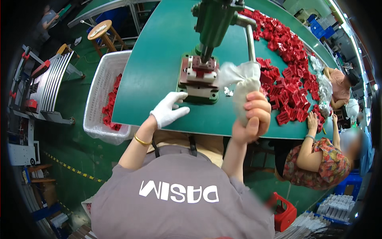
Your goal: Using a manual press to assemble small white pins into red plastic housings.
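A green hand-operated arbor press (217, 24) stands on the green worktable (149, 51) in front of me. Under its ram sits a fixture (199, 81) of brownish-red and white blocks, with a red plastic part (205, 74) seemingly in it, partly hidden. My right hand (254, 115), bare, is wrapped round the lower end of the press lever (250, 44), whose grip is covered in white cloth. Wearing a white glove, my left hand (170, 109) hovers at the front left of the press base, fingers apart and nothing in them.
Red plastic parts (292, 99) lie heaped along the table's right side, beside clear plastic bags (324, 89). A white crate (97, 87) with more red parts stands left of the table. Co-workers (318, 159) sit at the right. A wooden stool (102, 32) stands back left.
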A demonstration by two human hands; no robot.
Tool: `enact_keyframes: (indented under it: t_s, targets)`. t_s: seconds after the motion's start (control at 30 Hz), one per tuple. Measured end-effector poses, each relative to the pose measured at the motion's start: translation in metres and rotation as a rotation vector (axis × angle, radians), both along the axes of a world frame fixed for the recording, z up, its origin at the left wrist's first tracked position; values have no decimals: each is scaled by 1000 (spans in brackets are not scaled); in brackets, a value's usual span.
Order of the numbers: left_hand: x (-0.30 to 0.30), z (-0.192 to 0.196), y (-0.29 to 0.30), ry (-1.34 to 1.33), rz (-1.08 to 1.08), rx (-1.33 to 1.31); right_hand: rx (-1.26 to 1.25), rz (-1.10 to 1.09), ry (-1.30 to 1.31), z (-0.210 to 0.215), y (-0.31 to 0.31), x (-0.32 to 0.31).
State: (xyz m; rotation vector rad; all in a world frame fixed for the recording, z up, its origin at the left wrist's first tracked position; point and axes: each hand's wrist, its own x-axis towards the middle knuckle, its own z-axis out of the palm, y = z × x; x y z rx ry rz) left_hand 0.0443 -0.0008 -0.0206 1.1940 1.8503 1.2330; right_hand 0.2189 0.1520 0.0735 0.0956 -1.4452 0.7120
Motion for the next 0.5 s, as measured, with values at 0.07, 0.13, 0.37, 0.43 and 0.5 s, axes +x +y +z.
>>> enact_keyframes:
  t_s: [0.07, 0.13, 0.37, 0.43, 0.5]
  targets:
    - [0, 4, 2, -7, -25, -26, 17, -12, -30, 2, 2, 2]
    - [-6, 11, 5, 14, -35, -18, 59, 1, -28, 17, 5, 4]
    - [-14, 13, 3, -23, 34, -2, -94, 194, -53, 169, 73, -25]
    - [-17, 13, 3, -10, 47, 3, -3, -32, -17, 204, 85, -63]
    - [-18, 16, 8, -20, 45, 8, 28, 29, -58, 268, 207, -87]
